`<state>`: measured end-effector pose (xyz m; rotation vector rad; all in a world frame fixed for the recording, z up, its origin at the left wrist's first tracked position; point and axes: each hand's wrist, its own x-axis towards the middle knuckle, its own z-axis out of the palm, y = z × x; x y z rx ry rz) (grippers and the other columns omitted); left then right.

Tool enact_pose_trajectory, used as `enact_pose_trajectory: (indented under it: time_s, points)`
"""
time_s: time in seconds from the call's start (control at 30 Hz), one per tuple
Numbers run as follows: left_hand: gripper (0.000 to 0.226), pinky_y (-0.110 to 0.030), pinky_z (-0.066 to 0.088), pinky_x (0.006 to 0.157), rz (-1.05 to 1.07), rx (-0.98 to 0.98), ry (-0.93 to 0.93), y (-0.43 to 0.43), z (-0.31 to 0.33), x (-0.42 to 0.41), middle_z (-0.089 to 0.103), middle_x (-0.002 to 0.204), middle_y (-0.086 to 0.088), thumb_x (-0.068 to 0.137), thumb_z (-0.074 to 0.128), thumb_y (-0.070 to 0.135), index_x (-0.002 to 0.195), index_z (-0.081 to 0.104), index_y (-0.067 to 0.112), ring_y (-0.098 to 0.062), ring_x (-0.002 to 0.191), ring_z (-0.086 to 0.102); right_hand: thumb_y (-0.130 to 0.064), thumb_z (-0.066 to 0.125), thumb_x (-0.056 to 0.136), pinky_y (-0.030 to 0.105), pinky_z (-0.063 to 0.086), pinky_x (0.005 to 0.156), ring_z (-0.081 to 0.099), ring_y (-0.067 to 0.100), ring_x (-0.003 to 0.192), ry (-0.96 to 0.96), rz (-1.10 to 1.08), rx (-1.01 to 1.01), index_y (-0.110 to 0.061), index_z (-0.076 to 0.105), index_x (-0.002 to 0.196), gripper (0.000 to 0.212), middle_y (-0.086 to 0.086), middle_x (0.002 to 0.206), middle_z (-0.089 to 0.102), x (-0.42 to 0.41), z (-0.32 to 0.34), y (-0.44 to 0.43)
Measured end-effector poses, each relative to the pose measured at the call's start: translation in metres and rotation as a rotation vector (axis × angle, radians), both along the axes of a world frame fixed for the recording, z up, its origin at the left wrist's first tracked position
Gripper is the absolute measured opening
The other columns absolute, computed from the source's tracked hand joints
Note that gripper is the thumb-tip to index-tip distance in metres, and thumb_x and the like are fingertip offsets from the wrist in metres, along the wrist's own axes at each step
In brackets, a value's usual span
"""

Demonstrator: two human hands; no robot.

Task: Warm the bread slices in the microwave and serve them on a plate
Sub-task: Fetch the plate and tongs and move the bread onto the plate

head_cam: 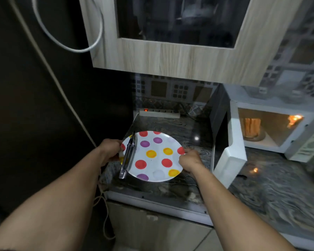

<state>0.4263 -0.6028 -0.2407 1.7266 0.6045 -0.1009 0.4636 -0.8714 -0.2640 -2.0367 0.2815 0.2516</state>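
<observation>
On the plate [154,166] lie tongs [128,156]; the microwave [272,105] holds bread [252,126].

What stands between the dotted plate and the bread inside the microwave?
In the head view, the open microwave door stands between the plate and the bread.

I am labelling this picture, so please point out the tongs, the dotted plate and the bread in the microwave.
metal tongs [128,156]: head view, middle of the two arms.
polka-dot plate [158,160]: head view, bare white patch near its centre.
bread slices [252,126]: head view, front face of the upright slices.
</observation>
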Motion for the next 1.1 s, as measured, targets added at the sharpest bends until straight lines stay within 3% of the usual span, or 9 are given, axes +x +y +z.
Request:
enact_pose_trajectory:
  time_s: [0.1,0.17,0.27,0.43,0.67,0.77,0.87,0.97,1.1]
  points:
    - [0.033,-0.026,0.058,0.049,0.028,-0.007,-0.011,-0.014,0.017,-0.036,0.067,0.097,-0.018,0.089,0.045,-0.01,0.106,0.07,0.003,-0.025,0.077,0.063,-0.004,0.046,0.071,0.038,0.059,0.058,0.07,0.035,0.082,0.003,0.05,0.051,-0.011,0.071,0.093,0.034,0.015,0.091,0.072,-0.029,0.014,-0.008]
    - [0.033,-0.028,0.059,0.054,0.051,-0.009,-0.025,-0.023,0.025,-0.062,0.063,0.093,-0.015,0.089,0.045,-0.01,0.105,0.071,0.003,-0.023,0.074,0.06,0.001,0.044,0.078,0.034,0.055,0.05,0.069,0.034,0.075,0.009,0.086,0.076,-0.011,0.07,0.091,0.031,0.015,0.085,0.07,-0.053,0.03,-0.016]
    - [0.032,-0.039,0.057,0.082,0.065,0.015,0.001,-0.031,0.035,-0.099,0.06,0.092,-0.014,0.088,0.046,-0.007,0.098,0.072,0.008,-0.025,0.083,0.055,0.006,0.043,0.083,0.036,0.057,0.049,0.068,0.026,0.071,0.007,0.106,0.11,-0.017,0.067,0.084,0.034,0.01,0.086,0.07,-0.088,0.042,-0.028]
    - [0.031,-0.043,0.055,0.087,0.076,-0.005,-0.011,-0.043,0.059,-0.151,0.06,0.094,-0.013,0.09,0.047,-0.006,0.106,0.071,0.006,-0.024,0.086,0.053,0.011,0.046,0.084,0.044,0.062,0.065,0.069,0.027,0.077,-0.008,0.159,0.132,-0.013,0.065,0.09,0.031,0.009,0.085,0.068,-0.142,0.059,-0.05]
    - [0.034,-0.034,0.059,0.067,0.052,-0.009,-0.042,-0.068,0.079,-0.207,0.064,0.09,-0.012,0.088,0.046,-0.008,0.106,0.071,0.006,-0.018,0.071,0.057,0.012,0.048,0.082,0.053,0.061,0.072,0.073,0.034,0.082,-0.044,0.147,0.147,-0.011,0.067,0.092,0.031,0.016,0.091,0.072,-0.193,0.077,-0.084]
    - [0.033,-0.032,0.058,0.058,0.032,0.0,-0.042,-0.089,0.087,-0.235,0.065,0.087,-0.012,0.089,0.045,-0.007,0.106,0.071,0.006,-0.017,0.066,0.058,0.016,0.048,0.084,0.048,0.062,0.068,0.072,0.031,0.084,-0.04,0.13,0.178,-0.013,0.063,0.086,0.032,0.015,0.097,0.07,-0.218,0.086,-0.102]
    - [0.032,-0.021,0.049,0.042,0.009,0.013,-0.055,-0.117,0.093,-0.26,0.064,0.079,-0.009,0.09,0.046,-0.007,0.101,0.072,0.008,-0.013,0.051,0.055,0.018,0.048,0.084,0.04,0.061,0.057,0.071,0.03,0.083,-0.048,0.105,0.213,-0.007,0.066,0.095,0.032,0.017,0.103,0.07,-0.245,0.089,-0.127]
    - [0.031,-0.021,0.046,0.041,-0.03,0.041,-0.066,-0.145,0.096,-0.279,0.063,0.084,-0.011,0.09,0.05,-0.004,0.105,0.074,0.008,-0.014,0.051,0.055,0.017,0.051,0.084,0.041,0.062,0.06,0.072,0.029,0.088,-0.047,0.084,0.197,-0.01,0.066,0.093,0.032,0.015,0.103,0.071,-0.27,0.091,-0.158]
    - [0.024,-0.015,0.038,0.031,-0.085,0.007,-0.071,-0.201,0.099,-0.311,0.054,0.048,0.001,0.094,0.046,-0.008,0.098,0.068,0.001,-0.006,0.028,0.048,0.014,0.052,0.086,0.039,0.062,0.062,0.072,0.028,0.082,-0.044,0.06,0.138,-0.009,0.066,0.101,0.032,0.012,0.095,0.071,-0.306,0.095,-0.211]
